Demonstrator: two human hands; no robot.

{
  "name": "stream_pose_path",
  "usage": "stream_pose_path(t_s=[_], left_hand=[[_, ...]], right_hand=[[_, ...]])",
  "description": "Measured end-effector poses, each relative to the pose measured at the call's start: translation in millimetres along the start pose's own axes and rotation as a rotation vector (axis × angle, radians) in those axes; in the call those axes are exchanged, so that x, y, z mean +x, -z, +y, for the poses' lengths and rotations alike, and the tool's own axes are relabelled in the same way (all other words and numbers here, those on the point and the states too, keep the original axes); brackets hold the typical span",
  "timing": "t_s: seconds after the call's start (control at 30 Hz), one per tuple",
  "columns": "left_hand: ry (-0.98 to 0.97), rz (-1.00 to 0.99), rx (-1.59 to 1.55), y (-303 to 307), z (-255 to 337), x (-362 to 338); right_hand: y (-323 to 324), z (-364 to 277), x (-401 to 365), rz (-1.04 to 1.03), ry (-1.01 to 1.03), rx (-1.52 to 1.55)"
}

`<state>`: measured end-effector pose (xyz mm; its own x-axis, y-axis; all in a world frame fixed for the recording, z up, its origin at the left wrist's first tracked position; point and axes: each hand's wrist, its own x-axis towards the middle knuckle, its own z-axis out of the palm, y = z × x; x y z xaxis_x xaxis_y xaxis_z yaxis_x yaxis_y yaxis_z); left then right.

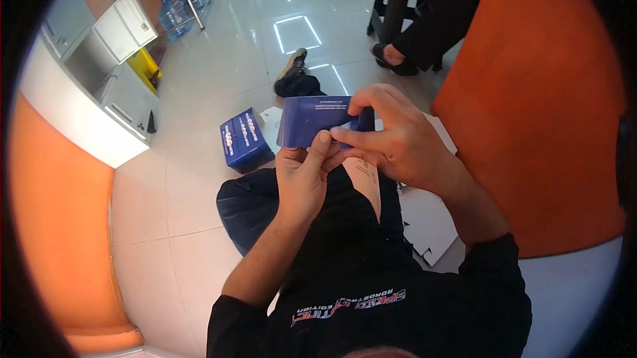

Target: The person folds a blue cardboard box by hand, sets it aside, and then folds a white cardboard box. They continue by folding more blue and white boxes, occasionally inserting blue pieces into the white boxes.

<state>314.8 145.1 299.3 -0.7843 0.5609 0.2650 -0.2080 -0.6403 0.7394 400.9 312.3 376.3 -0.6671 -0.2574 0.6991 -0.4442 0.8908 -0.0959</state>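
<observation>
A dark blue cardboard box [312, 119] with small white print is held up over my lap. My left hand [304, 179] grips its lower edge, thumb on the face toward me. At the box's right end, my right hand [398, 136] pinches the cardboard with thumb and index finger, beside what looks like a flap. Whether anything is inside the box cannot be seen. A second blue box [245, 142] with white lettering rests on the floor beyond my left knee. A brown cardboard piece [363, 182] lies across my lap beneath my hands.
White cardboard sheets [428, 225] lie on the floor to my right, beside an orange panel [531, 106]. Another person's legs [438, 19] are near a dark stool ahead. White cabinets [126, 26] and large water bottles [174, 16] stand at the far left.
</observation>
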Motion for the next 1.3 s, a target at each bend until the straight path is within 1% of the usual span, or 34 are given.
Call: stream_pose_path(t_s=[0.07, 0.1, 0.13, 0.17, 0.2, 0.23, 0.27, 0.3, 0.33, 0.4, 0.43, 0.47, 0.5, 0.53, 0.57, 0.63, 0.67, 0.73, 0.77, 0.83, 0.87, 0.9, 0.93, 0.97, 1.0, 1.07, 1.13, 1.17, 1.23, 1.3], left_hand=[[-0.015, 0.039, -0.008, 5, 6, -1], [0.015, 0.035, -0.035, 9, 8, 0], [0.047, 0.032, -0.066, 10, 10, 0], [0.038, 0.046, -0.064, 8, 9, -1], [0.057, 0.081, -0.056, 3, 7, -2], [0.072, 0.127, -0.048, 0, 4, -2], [0.083, 0.153, -0.014, -1, 0, -1], [0.096, 0.139, -0.006, 2, -2, -2], [0.079, 0.148, -0.123, -6, -6, -4], [0.135, 0.079, -0.056, -6, -16, -10], [0.167, 0.041, -0.043, -7, -17, -12], [0.167, 0.063, -0.047, -4, -18, -14], [0.166, 0.024, 0.000, -3, -19, -14], [0.167, -0.022, 0.045, -2, -21, -14], [0.169, -0.018, 0.043, 2, -21, -13], [0.259, -0.107, 0.192, 8, -18, -12], [0.258, -0.108, 0.190, 6, -16, -13], [0.076, -0.114, 0.201, -1, -11, -15], [0.070, -0.121, 0.200, 2, -13, -15], [0.090, 0.078, -0.237, 12, -18, -13], [0.197, 0.074, -0.540, 7, 6, -10], [0.212, -0.068, -0.620, 29, -2, -6], [0.202, 0.019, -0.475, 27, 2, -4], [0.185, 0.101, -0.327, 24, 4, -3], [0.192, 0.076, -0.330, 23, 6, -3], [0.180, 0.120, -0.249, 24, 11, -6], [0.175, 0.075, -0.290, 26, 13, -5], [0.167, 0.044, -0.331, 26, 16, -5], [0.176, 0.003, -0.362, 27, 20, -4], [0.138, -0.007, -0.115, 31, 19, -3]], right_hand=[[-2, 4, 0, -0.020, 0.070, 0.075], [-2, 5, 1, -0.020, 0.083, 0.091], [-3, 6, -1, 0.015, 0.098, 0.124], [-4, 6, -1, 0.049, 0.111, 0.155], [-7, 2, -2, 0.061, 0.080, 0.177], [-9, 2, -2, 0.050, 0.096, 0.202], [-10, 3, -3, 0.040, 0.106, 0.104], [-12, 3, -4, 0.026, 0.118, 0.015], [-16, 2, -7, 0.001, 0.136, 0.062], [-18, 4, -16, 0.087, 0.053, 0.096], [-20, 3, -20, 0.069, 0.056, 0.122], [-23, 0, -25, 0.072, -0.023, 0.127], [-24, 1, -29, 0.077, -0.105, 0.129], [-25, 4, -31, 0.067, -0.114, 0.159], [-24, 4, -31, 0.062, -0.115, 0.161], [-18, -2, -26, 0.066, -0.214, 0.104], [-20, 0, -27, 0.064, -0.213, 0.102], [-27, 8, -33, 0.067, -0.232, 0.168], [-30, 9, -35, 0.070, -0.228, 0.161], [-37, 7, -37, 0.184, -0.198, 0.155], [-39, 6, -37, 0.191, -0.207, 0.132], [-41, 3, -37, 0.175, -0.201, 0.145], [-45, 2, -35, 0.159, -0.197, 0.156], [-51, 1, -34, 0.191, -0.190, 0.177], [-55, -1, -32, 0.212, -0.194, 0.177], [-63, -4, -32, 0.243, -0.197, 0.169], [-69, -5, -33, 0.240, -0.298, 0.199], [-74, -4, -35, 0.248, -0.293, 0.195], [-82, -3, -40, 0.242, -0.161, 0.169], [-77, -5, -41, 0.215, -0.146, 0.172]])
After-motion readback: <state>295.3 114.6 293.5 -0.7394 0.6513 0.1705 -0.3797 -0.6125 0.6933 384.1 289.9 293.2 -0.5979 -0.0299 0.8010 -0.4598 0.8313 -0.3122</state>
